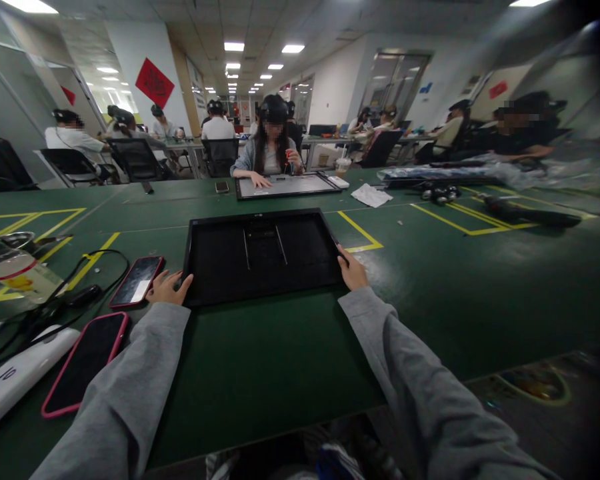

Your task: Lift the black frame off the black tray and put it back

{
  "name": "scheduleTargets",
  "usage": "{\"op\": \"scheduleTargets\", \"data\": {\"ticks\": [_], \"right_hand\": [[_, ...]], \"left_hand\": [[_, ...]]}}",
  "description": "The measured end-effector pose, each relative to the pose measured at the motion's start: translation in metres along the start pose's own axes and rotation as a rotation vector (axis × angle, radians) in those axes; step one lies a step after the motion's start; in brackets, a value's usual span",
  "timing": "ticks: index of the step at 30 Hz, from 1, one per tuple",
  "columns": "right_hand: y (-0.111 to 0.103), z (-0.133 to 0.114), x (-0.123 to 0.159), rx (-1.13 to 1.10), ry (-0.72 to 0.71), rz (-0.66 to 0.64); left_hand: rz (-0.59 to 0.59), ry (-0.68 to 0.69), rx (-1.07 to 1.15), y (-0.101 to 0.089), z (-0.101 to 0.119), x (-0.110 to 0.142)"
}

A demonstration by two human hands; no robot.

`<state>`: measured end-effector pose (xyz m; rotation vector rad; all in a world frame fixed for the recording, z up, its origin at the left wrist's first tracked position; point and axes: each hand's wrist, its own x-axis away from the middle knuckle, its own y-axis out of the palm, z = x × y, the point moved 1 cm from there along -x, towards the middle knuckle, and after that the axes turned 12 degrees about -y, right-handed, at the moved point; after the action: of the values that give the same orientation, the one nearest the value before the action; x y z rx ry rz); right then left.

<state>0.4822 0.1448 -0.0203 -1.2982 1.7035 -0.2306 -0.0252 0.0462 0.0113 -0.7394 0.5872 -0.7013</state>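
Note:
A black rectangular monitor casing [220, 267] lies on the green table in front of me, its raised rim facing up. Two thin pale strips run along its dark inside, with a small dark part between them at the far side. My left hand [169, 288] holds the casing's left edge near the front corner, thumb on the rim. On the opposite edge, my right hand [353, 269] grips the frame, its fingers partly hidden by the rim. Just beside my left hand lies a phone [137, 281] in a red case.
At left are a second phone [87, 363], a white power bank [23, 380], black cables and a clear bottle [23, 273]. Across the table [460, 287], a co-worker [271, 143] handles a flat panel [290, 185]. A crumpled tissue [371, 195] and plastic-wrapped items lie to the right.

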Motion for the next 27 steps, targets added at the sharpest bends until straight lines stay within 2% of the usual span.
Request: {"op": "scheduleTargets", "data": {"ticks": [6, 12, 27], "right_hand": [[0.005, 0.008, -0.001, -0.031, 0.051, 0.059], [0.006, 0.007, -0.001, -0.046, 0.066, 0.093], [0.005, 0.003, -0.002, 0.021, 0.066, 0.080]], "left_hand": [[-0.015, -0.028, -0.004, 0.006, -0.008, -0.005], [-0.133, -0.005, 0.053, 0.014, -0.019, -0.015], [-0.097, 0.055, 0.060, 0.018, -0.021, -0.015]]}}
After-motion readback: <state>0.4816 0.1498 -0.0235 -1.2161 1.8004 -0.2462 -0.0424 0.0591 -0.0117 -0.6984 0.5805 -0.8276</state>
